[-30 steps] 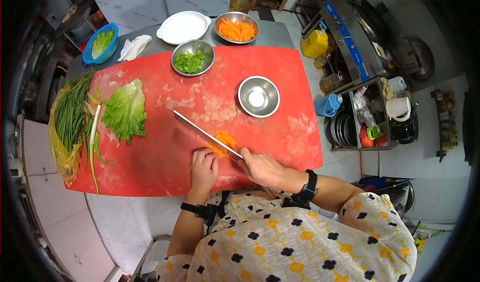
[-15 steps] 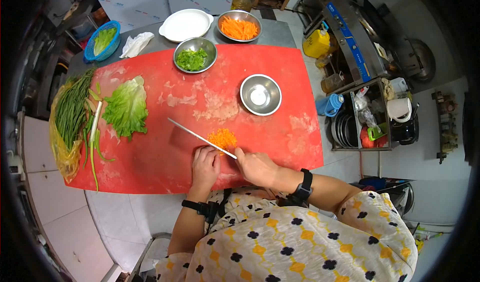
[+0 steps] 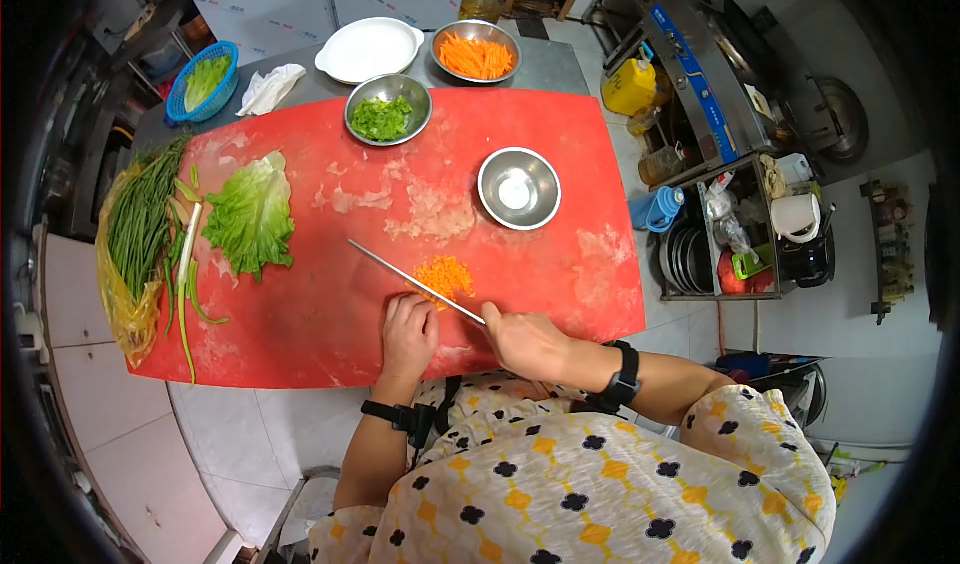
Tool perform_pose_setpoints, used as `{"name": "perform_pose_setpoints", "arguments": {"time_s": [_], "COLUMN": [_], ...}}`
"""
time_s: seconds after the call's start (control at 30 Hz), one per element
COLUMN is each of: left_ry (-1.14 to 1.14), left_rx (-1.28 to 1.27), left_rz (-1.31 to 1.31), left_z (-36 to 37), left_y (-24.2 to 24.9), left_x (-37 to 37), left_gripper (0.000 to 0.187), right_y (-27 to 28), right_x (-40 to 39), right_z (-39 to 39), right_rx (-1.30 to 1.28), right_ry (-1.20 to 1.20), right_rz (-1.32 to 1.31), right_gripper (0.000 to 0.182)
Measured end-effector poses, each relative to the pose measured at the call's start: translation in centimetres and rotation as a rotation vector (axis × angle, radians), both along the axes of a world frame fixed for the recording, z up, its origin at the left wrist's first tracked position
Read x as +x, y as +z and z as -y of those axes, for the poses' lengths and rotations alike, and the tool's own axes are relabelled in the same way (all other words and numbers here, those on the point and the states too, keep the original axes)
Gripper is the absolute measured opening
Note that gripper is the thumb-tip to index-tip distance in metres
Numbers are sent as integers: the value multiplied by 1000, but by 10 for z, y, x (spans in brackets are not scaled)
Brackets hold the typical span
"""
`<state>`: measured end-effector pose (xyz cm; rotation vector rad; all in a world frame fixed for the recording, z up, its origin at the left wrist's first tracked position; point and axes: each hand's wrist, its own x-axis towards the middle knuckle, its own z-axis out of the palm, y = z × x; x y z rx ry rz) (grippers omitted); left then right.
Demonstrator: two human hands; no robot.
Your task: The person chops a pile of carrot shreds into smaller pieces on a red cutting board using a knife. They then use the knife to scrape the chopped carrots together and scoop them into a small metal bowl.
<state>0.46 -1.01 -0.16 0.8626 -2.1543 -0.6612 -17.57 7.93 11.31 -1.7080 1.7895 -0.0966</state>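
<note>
My right hand (image 3: 525, 344) is closed round the handle of a knife (image 3: 415, 282), seen nearly edge-on, its tip pointing to the upper left. The blade crosses the lower left side of a small heap of finely chopped carrot (image 3: 448, 276) on the red cutting board (image 3: 340, 304). My left hand (image 3: 410, 336) rests on the board just below the blade. Its fingers are curled and pressed together at the heap's near edge, with orange bits at the fingertips; what lies beneath them is mostly hidden.
Beyond the heap are an empty metal bowl (image 3: 519, 189) and one of chopped greens (image 3: 388, 110). Carrot strips fill another bowl (image 3: 476, 52) beside a white dish (image 3: 370, 51). A lettuce leaf (image 3: 250, 214), a scallion (image 3: 187, 249) and bagged green stalks (image 3: 145, 229) lie left.
My right hand and the knife have shifted slightly to the right and down. My left hand stays almost where it was, beside the chopped carrot.
</note>
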Motion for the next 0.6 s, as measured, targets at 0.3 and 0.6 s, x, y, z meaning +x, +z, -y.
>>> {"name": "perform_pose_setpoints", "arguments": {"time_s": [0.3,0.6], "left_ry": [-33,-25], "left_rx": [4,-20], "left_rz": [5,13], "left_z": [-1,0], "left_y": [8,0], "left_x": [6,2], "left_gripper": [14,13], "right_y": [-3,1], "right_x": [-2,4], "right_z": [8,1], "right_rx": [-129,25], "right_ry": [-99,-17], "right_rz": [127,15], "right_gripper": [21,19]}}
